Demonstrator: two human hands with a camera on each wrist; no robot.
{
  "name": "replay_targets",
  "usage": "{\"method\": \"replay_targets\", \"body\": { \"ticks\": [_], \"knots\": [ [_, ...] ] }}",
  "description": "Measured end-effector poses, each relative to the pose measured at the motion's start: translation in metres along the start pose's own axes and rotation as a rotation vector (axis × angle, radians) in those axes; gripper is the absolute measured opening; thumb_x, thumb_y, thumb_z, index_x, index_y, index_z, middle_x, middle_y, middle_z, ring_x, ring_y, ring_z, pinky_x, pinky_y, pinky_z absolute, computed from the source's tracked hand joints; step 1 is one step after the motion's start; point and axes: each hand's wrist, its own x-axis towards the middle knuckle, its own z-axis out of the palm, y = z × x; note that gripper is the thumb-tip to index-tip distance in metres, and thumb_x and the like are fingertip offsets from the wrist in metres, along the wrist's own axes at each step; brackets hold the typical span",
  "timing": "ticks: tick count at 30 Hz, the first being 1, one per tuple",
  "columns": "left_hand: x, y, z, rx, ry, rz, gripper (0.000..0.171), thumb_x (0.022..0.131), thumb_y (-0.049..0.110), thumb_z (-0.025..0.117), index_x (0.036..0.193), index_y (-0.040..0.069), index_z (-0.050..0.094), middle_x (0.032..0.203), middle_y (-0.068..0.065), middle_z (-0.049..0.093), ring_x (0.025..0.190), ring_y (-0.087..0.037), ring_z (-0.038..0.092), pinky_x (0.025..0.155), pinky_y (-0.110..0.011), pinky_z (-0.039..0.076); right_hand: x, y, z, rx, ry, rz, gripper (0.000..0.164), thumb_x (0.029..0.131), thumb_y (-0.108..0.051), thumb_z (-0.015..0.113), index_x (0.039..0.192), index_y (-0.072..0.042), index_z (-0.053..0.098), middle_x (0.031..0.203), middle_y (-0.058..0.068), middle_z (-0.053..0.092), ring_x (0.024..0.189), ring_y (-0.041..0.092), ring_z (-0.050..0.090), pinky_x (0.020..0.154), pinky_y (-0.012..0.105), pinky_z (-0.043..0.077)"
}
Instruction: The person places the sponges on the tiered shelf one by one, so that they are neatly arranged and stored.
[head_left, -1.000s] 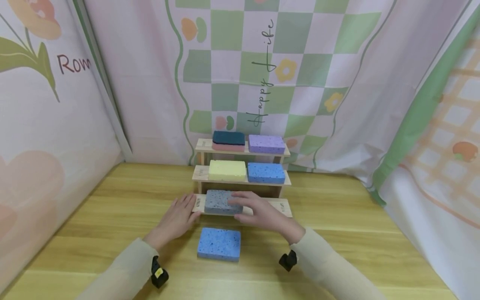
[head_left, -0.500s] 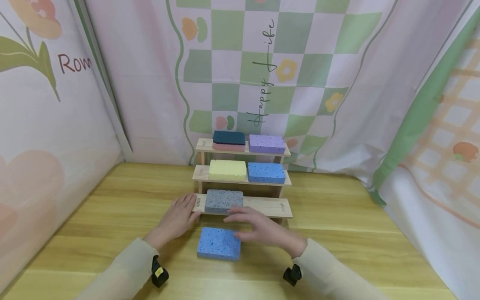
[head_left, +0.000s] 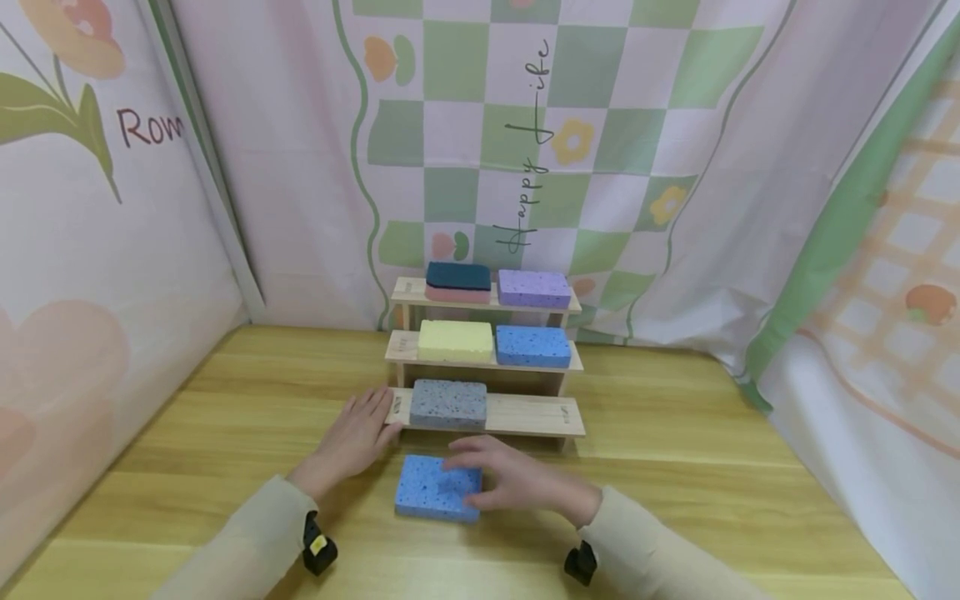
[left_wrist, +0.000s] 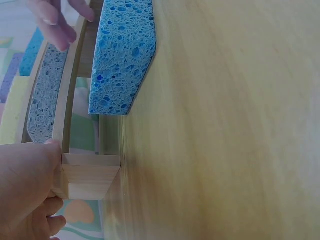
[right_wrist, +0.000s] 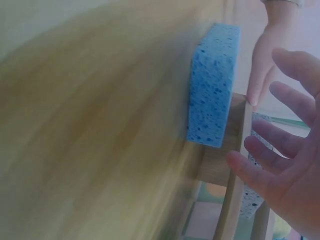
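A blue speckled sponge [head_left: 422, 492] lies flat on the table in front of a three-tier wooden rack [head_left: 528, 413]. My right hand [head_left: 517, 477] hovers over its right side, fingers spread; in the right wrist view a gap separates that hand [right_wrist: 292, 150] from the sponge [right_wrist: 212, 92]. My left hand [head_left: 351, 440] holds the left end of the lowest tier; the left wrist view shows its thumb on the board's edge and the other fingers curled in. On that tier, toward the left, sits a grey speckled sponge [head_left: 448, 404].
The middle tier carries a yellow sponge [head_left: 454, 340] and another blue sponge [head_left: 532, 346]. On top are a dark-green and pink scouring sponge [head_left: 457, 283] and a purple sponge [head_left: 533, 288]. Printed curtains [head_left: 300, 167] hang behind and beside the wooden table [head_left: 675, 467].
My right hand has left the grey sponge and come down toward me, over the blue sponge on the table. The left hand has stayed at the rack's end.
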Motion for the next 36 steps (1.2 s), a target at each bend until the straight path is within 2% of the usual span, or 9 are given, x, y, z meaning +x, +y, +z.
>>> {"method": "replay_targets", "body": {
  "ticks": [6,18,36],
  "knots": [
    [0.000,0.000,0.000,0.000,0.003,0.003,0.060,0.099,0.033,0.040,0.139,-0.010,0.028,0.143,-0.025,0.028,0.130,-0.041,0.027,0.106,-0.053,0.017,-0.001,0.001,0.005,0.016,-0.049,0.031,0.053,0.082,-0.023,0.069,0.131,-0.012,0.052,0.140,0.016,0.038,0.125,0.029,0.036,0.099,0.042,0.037],
    [0.000,0.001,0.001,-0.011,-0.008,-0.009,0.061,0.099,0.035,0.039,0.140,-0.009,0.027,0.144,-0.024,0.027,0.131,-0.040,0.025,0.107,-0.052,0.015,-0.002,0.002,0.012,-0.032,-0.110,0.090,0.063,0.078,-0.033,0.072,0.134,-0.019,0.049,0.143,0.012,0.034,0.128,0.028,0.032,0.100,0.043,0.035],
    [0.000,0.002,-0.001,-0.016,0.000,-0.001,0.061,0.099,0.034,0.040,0.139,-0.010,0.028,0.143,-0.025,0.028,0.130,-0.041,0.026,0.106,-0.053,0.017,-0.002,0.003,0.015,-0.075,-0.098,0.082,0.057,0.078,-0.025,0.073,0.131,-0.020,0.052,0.141,0.016,0.036,0.127,0.030,0.035,0.099,0.041,0.036]
  ]
}}
